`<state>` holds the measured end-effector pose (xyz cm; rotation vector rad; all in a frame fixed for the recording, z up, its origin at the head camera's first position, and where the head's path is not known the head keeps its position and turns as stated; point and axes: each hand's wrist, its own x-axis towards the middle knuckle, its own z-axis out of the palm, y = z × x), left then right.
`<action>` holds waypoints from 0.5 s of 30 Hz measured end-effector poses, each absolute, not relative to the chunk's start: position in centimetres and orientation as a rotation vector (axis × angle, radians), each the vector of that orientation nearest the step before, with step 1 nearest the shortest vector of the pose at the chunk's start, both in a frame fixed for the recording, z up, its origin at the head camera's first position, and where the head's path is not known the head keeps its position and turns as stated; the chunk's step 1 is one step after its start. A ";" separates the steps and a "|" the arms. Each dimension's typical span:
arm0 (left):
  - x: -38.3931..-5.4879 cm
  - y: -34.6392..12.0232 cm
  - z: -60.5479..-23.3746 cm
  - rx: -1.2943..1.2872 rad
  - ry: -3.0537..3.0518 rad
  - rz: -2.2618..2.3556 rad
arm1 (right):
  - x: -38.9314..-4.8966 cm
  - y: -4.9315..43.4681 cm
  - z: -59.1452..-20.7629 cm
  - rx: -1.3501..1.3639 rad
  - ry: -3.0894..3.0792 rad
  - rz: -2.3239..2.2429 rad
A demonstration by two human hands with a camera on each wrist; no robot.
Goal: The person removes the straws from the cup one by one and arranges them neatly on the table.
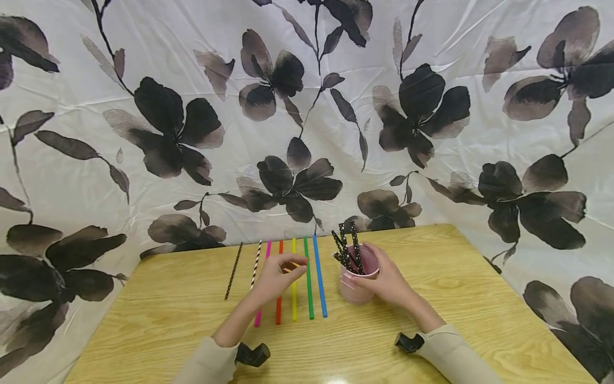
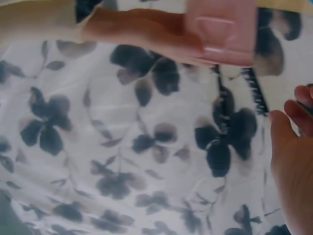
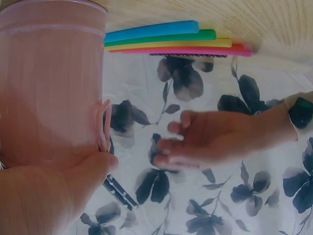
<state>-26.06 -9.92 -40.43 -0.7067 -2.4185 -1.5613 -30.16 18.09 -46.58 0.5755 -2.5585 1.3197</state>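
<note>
My right hand [image 1: 390,277] grips a pink cup [image 1: 355,295] with a small handle, its fingers round the rim and side. Several black straws with white dots [image 1: 355,242] stand in the cup, leaning at different angles. To the cup's left, my left hand [image 1: 275,274] hovers over a row of straws, fingers loosely bent, with nothing held. In the right wrist view the left hand [image 3: 210,139] looks relaxed, apart from the cup. The row holds blue [image 1: 320,282], green [image 1: 309,288], yellow [image 1: 295,304], red [image 1: 278,309], pink [image 1: 257,317], striped [image 1: 256,266] and dark patterned [image 1: 233,272] straws.
All of this is on a light wooden table [image 1: 479,298]. A white cloth with dark flowers [image 1: 336,144] hangs behind the table's back edge. Dark wrist devices [image 1: 252,354] sit at both sleeves.
</note>
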 end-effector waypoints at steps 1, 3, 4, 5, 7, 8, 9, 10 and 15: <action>-26.0 -9.2 -40.4 -0.719 -2.389 -1.586 | -30.1 18.1 -46.5 0.578 -2.556 1.326; -25.8 -8.0 -40.3 -0.724 -2.340 -1.622 | -30.1 18.1 -46.5 0.579 -2.553 1.330; -25.8 -7.4 -40.3 -0.723 -2.319 -1.638 | -30.1 18.1 -46.5 0.583 -2.551 1.333; -25.7 -6.9 -40.2 -0.722 -2.298 -1.650 | -30.1 18.2 -46.5 0.585 -2.553 1.331; -25.7 -6.0 -40.2 -0.716 -2.261 -1.677 | -30.1 18.2 -46.5 0.593 -2.551 1.331; -25.7 -5.6 -40.2 -0.713 -2.246 -1.681 | -30.0 18.2 -46.5 0.594 -2.551 1.330; -25.7 -5.2 -40.3 -0.712 -2.233 -1.680 | -30.0 18.2 -46.5 0.597 -2.551 1.332; -25.7 -4.9 -40.3 -0.717 -2.219 -1.682 | -30.0 18.1 -46.5 0.598 -2.552 1.330; -25.9 -3.6 -40.5 -0.737 -2.174 -1.717 | -30.0 18.1 -46.4 0.605 -2.547 1.328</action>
